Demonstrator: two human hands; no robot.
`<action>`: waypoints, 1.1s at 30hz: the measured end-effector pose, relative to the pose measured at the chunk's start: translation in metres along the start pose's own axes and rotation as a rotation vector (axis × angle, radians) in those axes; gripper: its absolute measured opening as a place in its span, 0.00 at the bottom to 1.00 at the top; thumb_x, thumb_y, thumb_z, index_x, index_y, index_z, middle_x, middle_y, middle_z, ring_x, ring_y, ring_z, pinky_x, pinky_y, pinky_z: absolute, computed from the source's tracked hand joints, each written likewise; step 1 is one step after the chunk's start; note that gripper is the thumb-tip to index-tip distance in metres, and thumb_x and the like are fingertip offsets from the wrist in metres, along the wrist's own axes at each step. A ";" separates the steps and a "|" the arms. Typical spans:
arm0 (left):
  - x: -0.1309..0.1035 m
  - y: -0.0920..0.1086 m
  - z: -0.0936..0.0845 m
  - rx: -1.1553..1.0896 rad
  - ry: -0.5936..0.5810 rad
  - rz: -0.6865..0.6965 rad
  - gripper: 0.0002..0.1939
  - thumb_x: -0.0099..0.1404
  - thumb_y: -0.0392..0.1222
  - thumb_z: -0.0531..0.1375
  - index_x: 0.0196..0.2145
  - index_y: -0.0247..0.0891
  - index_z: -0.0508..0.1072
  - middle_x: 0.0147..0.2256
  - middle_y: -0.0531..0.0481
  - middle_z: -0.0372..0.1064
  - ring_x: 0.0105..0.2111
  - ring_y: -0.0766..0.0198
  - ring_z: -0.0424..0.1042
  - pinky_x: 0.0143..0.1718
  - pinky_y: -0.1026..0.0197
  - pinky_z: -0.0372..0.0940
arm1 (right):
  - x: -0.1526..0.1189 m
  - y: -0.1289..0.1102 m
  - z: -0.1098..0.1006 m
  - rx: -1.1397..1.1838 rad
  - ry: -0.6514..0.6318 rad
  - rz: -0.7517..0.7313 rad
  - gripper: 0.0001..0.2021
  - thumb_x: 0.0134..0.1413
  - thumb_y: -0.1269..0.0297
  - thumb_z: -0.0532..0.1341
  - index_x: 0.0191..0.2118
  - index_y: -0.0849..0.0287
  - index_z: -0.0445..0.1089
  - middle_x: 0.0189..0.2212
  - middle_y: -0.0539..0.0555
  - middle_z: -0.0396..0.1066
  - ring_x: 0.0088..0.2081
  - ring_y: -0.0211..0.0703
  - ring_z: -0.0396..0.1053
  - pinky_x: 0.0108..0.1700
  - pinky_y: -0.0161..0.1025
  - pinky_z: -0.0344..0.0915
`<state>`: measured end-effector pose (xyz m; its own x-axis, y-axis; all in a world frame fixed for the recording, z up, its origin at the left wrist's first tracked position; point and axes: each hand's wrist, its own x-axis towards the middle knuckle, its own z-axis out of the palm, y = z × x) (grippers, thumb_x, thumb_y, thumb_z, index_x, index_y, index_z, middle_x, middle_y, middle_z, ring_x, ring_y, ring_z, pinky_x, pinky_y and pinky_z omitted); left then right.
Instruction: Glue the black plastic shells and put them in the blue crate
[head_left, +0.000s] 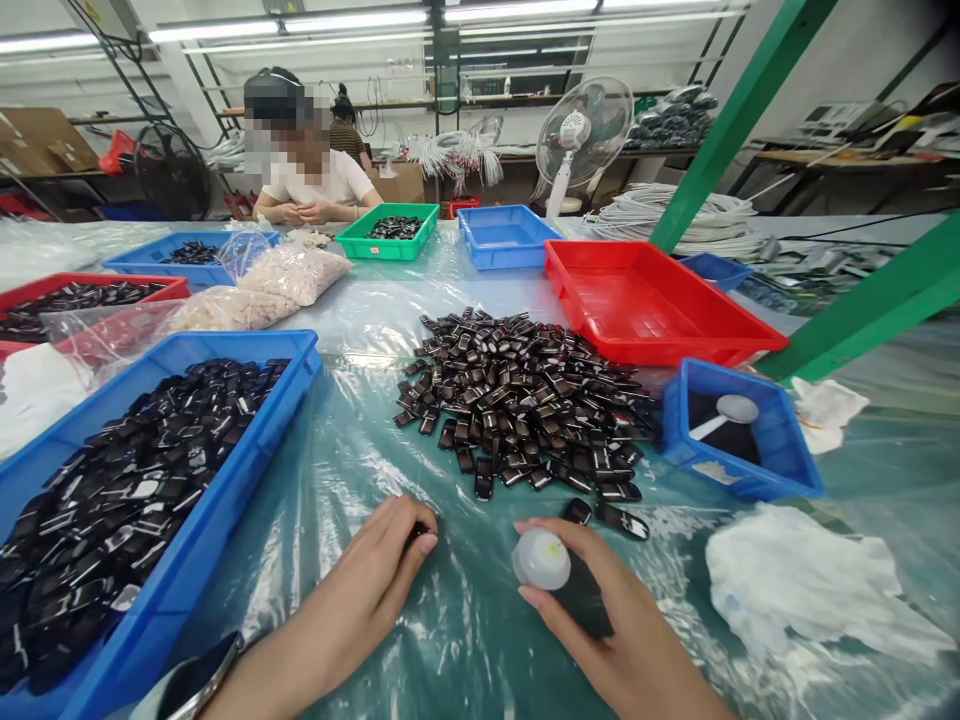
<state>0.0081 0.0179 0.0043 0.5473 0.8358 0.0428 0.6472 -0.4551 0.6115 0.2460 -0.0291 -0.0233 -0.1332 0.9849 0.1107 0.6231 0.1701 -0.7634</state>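
My left hand [382,560] is closed above the plastic-covered table, with the edge of a small black plastic piece [417,534] showing between thumb and curled fingers; most of it is hidden. Between the thumb and forefinger of my right hand [600,600] is a small round translucent white plastic bottle [541,560] with a yellowish spot on it. Beyond both hands lies a wide heap of glossy black plastic pieces [525,400]. Two loose ones, including a longer black piece [622,521], rest just ahead of my right hand.
A blue tray [281,440] of black pieces stands at left. At right are a blue bin [780,440] with a white scoop [738,409], a crumpled white cloth [810,580] and a red tray [645,290]. A green post [735,130] rises there. A co-worker [322,185] sits opposite.
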 end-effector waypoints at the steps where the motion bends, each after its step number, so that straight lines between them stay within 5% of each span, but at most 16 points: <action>1: 0.000 0.000 0.001 -0.014 -0.005 -0.003 0.10 0.75 0.37 0.44 0.38 0.41 0.62 0.34 0.50 0.65 0.34 0.62 0.68 0.34 0.60 0.67 | 0.000 0.000 0.000 0.001 0.005 -0.004 0.14 0.60 0.62 0.57 0.52 0.48 0.62 0.49 0.56 0.72 0.48 0.50 0.73 0.42 0.44 0.74; 11: -0.002 -0.004 0.006 -0.078 -0.006 0.018 0.13 0.73 0.45 0.50 0.31 0.39 0.64 0.28 0.51 0.64 0.29 0.61 0.66 0.29 0.60 0.61 | -0.004 -0.005 -0.007 0.094 0.078 -0.055 0.16 0.58 0.64 0.59 0.52 0.44 0.62 0.41 0.51 0.74 0.40 0.44 0.76 0.33 0.32 0.74; 18: 0.001 -0.008 0.008 -0.093 -0.016 0.012 0.20 0.69 0.54 0.54 0.25 0.39 0.65 0.25 0.53 0.62 0.27 0.61 0.65 0.27 0.60 0.59 | -0.001 -0.006 -0.009 0.036 0.047 -0.159 0.19 0.54 0.68 0.60 0.51 0.42 0.63 0.42 0.48 0.73 0.41 0.41 0.75 0.39 0.31 0.72; 23: -0.006 -0.006 0.004 -0.160 -0.038 -0.045 0.12 0.71 0.51 0.53 0.45 0.43 0.67 0.40 0.48 0.69 0.39 0.57 0.70 0.37 0.56 0.68 | -0.004 -0.004 -0.007 -0.026 0.040 -0.191 0.23 0.53 0.68 0.62 0.53 0.41 0.62 0.46 0.48 0.74 0.44 0.43 0.75 0.42 0.33 0.73; 27: -0.011 -0.003 -0.002 -0.239 -0.111 -0.126 0.17 0.76 0.44 0.42 0.59 0.52 0.58 0.57 0.48 0.59 0.62 0.54 0.54 0.59 0.48 0.57 | -0.007 -0.001 -0.006 -0.014 0.022 -0.211 0.25 0.49 0.69 0.64 0.53 0.42 0.64 0.45 0.47 0.76 0.42 0.43 0.76 0.43 0.34 0.73; 33: -0.008 -0.007 -0.001 -0.339 -0.198 -0.124 0.17 0.75 0.47 0.45 0.59 0.57 0.54 0.54 0.51 0.59 0.57 0.56 0.59 0.56 0.53 0.59 | -0.007 -0.003 -0.006 0.084 0.029 -0.217 0.22 0.48 0.71 0.62 0.51 0.46 0.68 0.41 0.48 0.76 0.38 0.40 0.76 0.37 0.31 0.73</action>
<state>-0.0017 0.0147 0.0006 0.5891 0.7878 -0.1798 0.5210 -0.2003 0.8297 0.2496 -0.0368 -0.0178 -0.2336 0.9264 0.2954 0.5156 0.3756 -0.7701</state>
